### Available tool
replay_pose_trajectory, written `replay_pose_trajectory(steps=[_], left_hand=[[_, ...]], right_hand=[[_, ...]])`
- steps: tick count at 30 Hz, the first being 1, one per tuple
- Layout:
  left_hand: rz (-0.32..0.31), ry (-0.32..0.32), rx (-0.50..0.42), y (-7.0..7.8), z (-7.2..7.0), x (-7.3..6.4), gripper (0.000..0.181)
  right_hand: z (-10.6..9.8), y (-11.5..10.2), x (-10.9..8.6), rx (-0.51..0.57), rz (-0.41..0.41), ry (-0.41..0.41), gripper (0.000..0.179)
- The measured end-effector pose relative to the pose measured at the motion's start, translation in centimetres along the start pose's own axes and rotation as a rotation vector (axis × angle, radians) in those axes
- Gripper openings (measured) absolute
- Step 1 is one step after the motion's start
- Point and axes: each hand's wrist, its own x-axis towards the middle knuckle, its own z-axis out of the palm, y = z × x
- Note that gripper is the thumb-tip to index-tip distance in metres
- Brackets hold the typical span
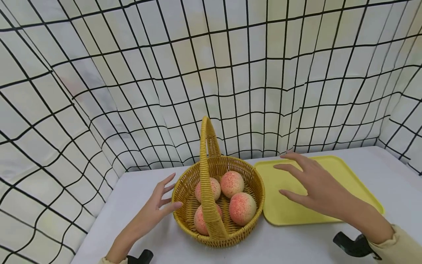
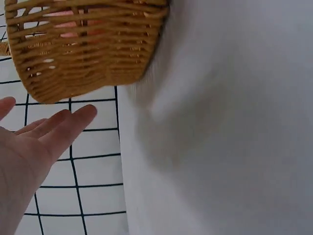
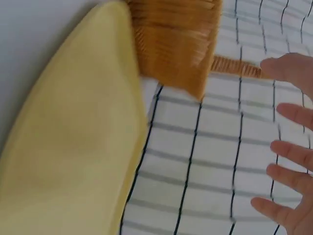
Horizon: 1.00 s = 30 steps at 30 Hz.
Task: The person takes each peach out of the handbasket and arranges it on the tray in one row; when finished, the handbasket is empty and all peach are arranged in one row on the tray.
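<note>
A woven wicker basket [image 1: 259, 172] with a tall arched handle [image 1: 205, 161] stands on the table. Inside it lie several pink-and-cream peaches [image 1: 242, 208], some partly hidden behind the handle. My left hand [image 1: 155, 209] is at the basket's left side, fingers spread, the thumb tip overlapping the rim in the head view. In the left wrist view a gap shows between those fingertips [image 2: 87, 115] and the basket wall [image 2: 88, 54]. Over the yellow tray [image 1: 273, 209] hovers my right hand [image 1: 313, 183], its fingers apart and holding nothing.
The tray lies flat, close against the basket's right side. A white cloth covers the table [image 1: 138, 183]. Black wire grid [image 1: 230, 77] backed with pale sheeting rises behind the table and along both sides. Dark wrist mounts [image 1: 352, 245] sit at both cuffs.
</note>
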Motion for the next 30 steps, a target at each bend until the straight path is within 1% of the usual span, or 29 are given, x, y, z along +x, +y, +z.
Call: replay_pose_trajectory(steps=[3, 6, 8, 10, 14, 18, 22, 26, 30], left_hand=[[-0.071, -0.073, -0.073, 0.1, 0.7, 0.6, 0.101], [-0.12, -0.111, -0.078, -0.1, 1.4, 1.0, 0.117], [-0.138, -0.115, -0.069, -0.1, 1.7, 1.2, 0.124], [-0.145, -0.121, -0.06, -0.2, 1.9, 1.3, 0.127], [-0.152, -0.129, -0.064, -0.3, 2.0, 1.4, 0.13], [-0.152, -0.121, -0.077, -0.4, 2.0, 1.4, 0.132], [-0.163, -0.111, -0.077, -0.4, 1.9, 1.3, 0.132], [-0.174, -0.109, -0.085, -0.3, 1.9, 1.2, 0.133], [-0.18, -0.111, -0.091, -0.2, 1.8, 1.2, 0.134]], right_hand=[[0.4, -1.5, 1.9, 0.115, -0.067, -0.046, 0.058], [0.8, -2.6, 3.8, 0.279, -0.097, -0.134, 0.055], [1.0, -3.1, 5.0, 0.391, -0.099, -0.203, 0.051], [1.2, -3.4, 5.9, 0.481, -0.092, -0.26, 0.048], [2.1, -3.5, 6.7, 0.591, -0.051, -0.357, 0.044], [3.3, -3.3, 6.9, 0.654, -0.039, -0.423, 0.045], [4.3, -2.9, 6.8, 0.678, -0.063, -0.47, 0.046], [5.1, -2.7, 6.6, 0.658, -0.069, -0.536, 0.041], [5.7, -2.9, 6.7, 0.597, -0.1, -0.57, 0.039]])
